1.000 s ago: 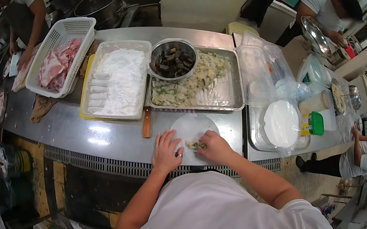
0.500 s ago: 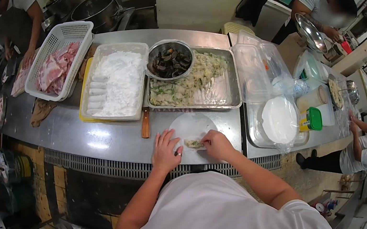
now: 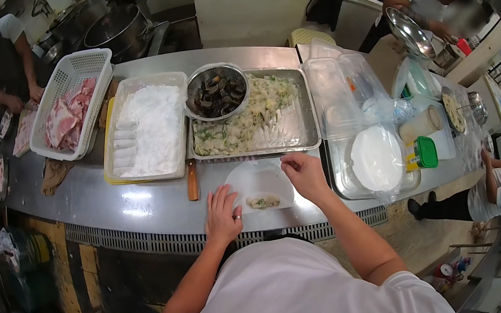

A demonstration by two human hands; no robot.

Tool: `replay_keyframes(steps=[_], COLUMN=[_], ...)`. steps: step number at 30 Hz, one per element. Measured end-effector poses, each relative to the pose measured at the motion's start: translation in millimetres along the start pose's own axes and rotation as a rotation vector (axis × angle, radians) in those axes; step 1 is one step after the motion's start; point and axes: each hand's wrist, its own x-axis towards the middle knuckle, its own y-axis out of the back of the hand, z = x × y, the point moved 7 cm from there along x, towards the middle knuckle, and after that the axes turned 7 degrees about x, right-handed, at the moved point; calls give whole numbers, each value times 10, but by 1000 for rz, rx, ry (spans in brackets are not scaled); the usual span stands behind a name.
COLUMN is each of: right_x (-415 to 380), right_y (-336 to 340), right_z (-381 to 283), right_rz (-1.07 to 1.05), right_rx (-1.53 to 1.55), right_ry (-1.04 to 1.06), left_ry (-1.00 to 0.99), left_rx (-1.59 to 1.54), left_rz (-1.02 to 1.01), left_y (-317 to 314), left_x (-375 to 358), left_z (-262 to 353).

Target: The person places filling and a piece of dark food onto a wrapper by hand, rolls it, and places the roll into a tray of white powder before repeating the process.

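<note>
Your hands are apart from each other. The left hand (image 3: 223, 215) lies with its fingers spread at the left edge of the wrapper (image 3: 257, 178), apparently touching it. The right hand (image 3: 307, 177) is bent in at the fingers by the far right of the wrapper; whether it pinches anything there, you cannot tell from this view.

The wrapper lies flat on the counter (image 3: 90, 190), right in front of you, with a short strip of filling (image 3: 263, 203) on the part nearest your body. Beyond it are the tray (image 3: 290, 124) and the bowl (image 3: 246, 87) of dark pieces; a wooden handle (image 3: 192, 181) lies to your left.

The wrapper looks thin and see-through, so expect it to be light, limp and easy to tear, perhaps clinging to the metal. Its bare rim, clear of the filling, seems the best hold, taken lightly between finger pads. The filling looks moist, soft and loose; it probably slips or spreads when squeezed, so support it along its whole length.
</note>
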Motion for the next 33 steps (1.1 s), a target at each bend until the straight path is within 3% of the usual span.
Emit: replay_keyframes(steps=[3, 6, 12, 16, 21, 24, 33], right_x=[131, 408, 1316, 1873, 2306, 2338, 2564], right_y=[49, 66, -238, -787, -1491, -1609, -1520], right_z=[-138, -304, -837, -1099, -869, -880, -841], right_rz=[29, 96, -19, -166, -396, -474, -392], right_rx=[-44, -137, -164, -489, -1009, -1056, -951], right_ry=[43, 221, 297, 335, 343, 346, 294], left_ry=[-2, -6, 8, 20, 35, 48, 42], left_rx=[19, 46, 46, 64, 46, 46, 29], left_rz=[-5, -4, -5, -9, 3, -12, 7], left_y=[-1, -12, 11, 11, 26, 5, 35], left_x=[0, -5, 6, 4, 11, -8, 11], left_z=[13, 18, 21, 19, 1, -25, -16])
